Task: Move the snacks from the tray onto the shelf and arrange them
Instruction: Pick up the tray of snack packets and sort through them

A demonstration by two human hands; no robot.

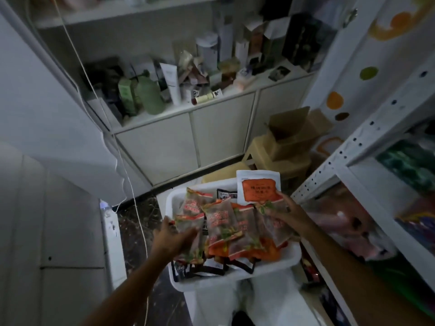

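A white tray point(237, 277) rests on my lap, piled with snack packets. Several clear packets with red and orange print point(226, 228) fan out across the top. My left hand point(174, 236) holds the left end of this fan from below, fingers curled round the leftmost packet. My right hand point(286, 211) grips the right end of the fan together with a white pouch with an orange label point(257, 187) that stands upright behind. Dark packets point(202, 270) lie under the fan. The white metal shelf point(353, 170) stands to my right, its lower level holding pink and coloured bags.
A white cabinet counter point(211, 100) ahead is crowded with bottles, tubes and boxes. An open cardboard box point(294, 130) sits on beige plastic stools by the shelf. A white cord point(131, 184) hangs down at left beside a white appliance. Dark marbled floor shows below.
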